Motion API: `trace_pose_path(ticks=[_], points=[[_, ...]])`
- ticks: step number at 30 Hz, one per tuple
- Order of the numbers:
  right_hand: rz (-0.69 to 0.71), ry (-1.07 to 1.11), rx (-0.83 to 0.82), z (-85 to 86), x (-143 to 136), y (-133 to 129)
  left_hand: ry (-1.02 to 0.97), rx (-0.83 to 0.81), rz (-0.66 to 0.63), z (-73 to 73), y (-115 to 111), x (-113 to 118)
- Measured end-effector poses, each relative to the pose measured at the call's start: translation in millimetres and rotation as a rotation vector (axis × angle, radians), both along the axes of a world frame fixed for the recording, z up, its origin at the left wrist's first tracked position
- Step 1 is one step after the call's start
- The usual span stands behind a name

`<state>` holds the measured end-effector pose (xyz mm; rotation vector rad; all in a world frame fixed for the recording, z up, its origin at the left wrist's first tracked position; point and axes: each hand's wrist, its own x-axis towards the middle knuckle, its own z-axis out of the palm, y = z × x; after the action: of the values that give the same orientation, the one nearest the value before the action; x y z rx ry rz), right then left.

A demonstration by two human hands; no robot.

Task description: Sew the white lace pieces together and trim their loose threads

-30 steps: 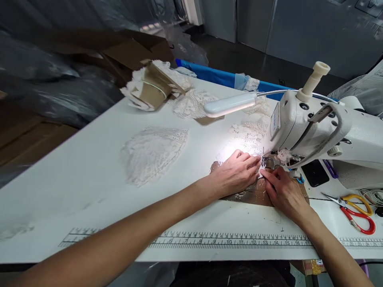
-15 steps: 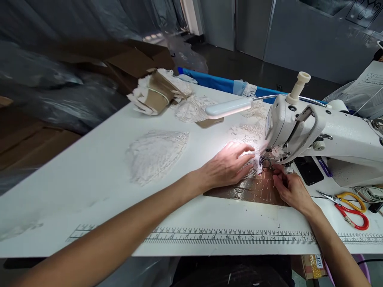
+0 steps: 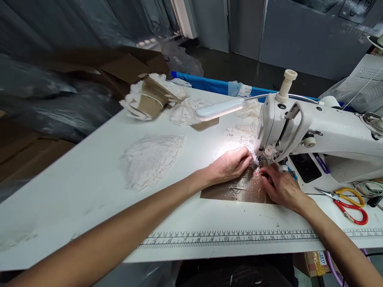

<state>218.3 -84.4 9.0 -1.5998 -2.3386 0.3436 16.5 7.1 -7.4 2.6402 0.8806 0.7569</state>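
Observation:
White lace fabric (image 3: 239,133) lies under the needle area of the white sewing machine (image 3: 299,119), lit by a lamp (image 3: 220,109). My left hand (image 3: 233,164) is left of the presser foot, its fingers curled and closed on the lace's near edge. My right hand (image 3: 279,184) is at the right of the foot, thumb and forefinger pinched at a narrow strip of the lace; its fingertips are partly hidden. Beneath both hands is a shiny brown plate (image 3: 227,192) with loose thread bits on it.
A lace piece (image 3: 154,159) lies to the left on the table (image 3: 98,223). Behind it stands a tied lace bundle with cardboard (image 3: 152,97). At right are scissors (image 3: 353,203), a phone (image 3: 305,167) and a purple pen (image 3: 321,163). A printed ruler (image 3: 227,239) runs along the front edge.
My left hand's spread fingers have curled closed on the lace. My right hand has moved left, closer to the presser foot. The view has shifted slightly.

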Motion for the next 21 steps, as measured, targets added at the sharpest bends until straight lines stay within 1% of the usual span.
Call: trace_pose_path(ticks=[2, 4, 7, 9, 12, 15, 21], points=[[0.028, -0.069, 0.053, -4.6, -2.8, 0.0, -0.008, 0.003, 0.034, -0.7, -2.4, 0.6], [0.043, -0.1, 0.084, -8.6, -4.2, -0.5, -0.006, 0.014, 0.01, -1.1, -4.1, 0.1], [0.063, -0.073, 0.081, -10.9, -3.8, -2.4, -0.003, 0.054, -0.124, -1.1, -5.1, -2.6], [0.085, -0.033, 0.065, -10.9, -2.6, -4.0, 0.019, 0.11, -0.22, -1.5, -4.7, -4.8], [0.099, 0.034, 0.042, -11.5, -0.9, -6.6, 0.05, 0.225, -0.285, -2.8, -3.5, -6.6], [0.087, 0.069, 0.009, -13.5, -0.5, -8.4, 0.038, 0.269, -0.281, -3.6, -3.8, -6.1], [0.06, 0.06, -0.033, -16.3, -0.5, -8.5, 0.016, 0.309, -0.242, -3.5, -7.1, -2.5]])
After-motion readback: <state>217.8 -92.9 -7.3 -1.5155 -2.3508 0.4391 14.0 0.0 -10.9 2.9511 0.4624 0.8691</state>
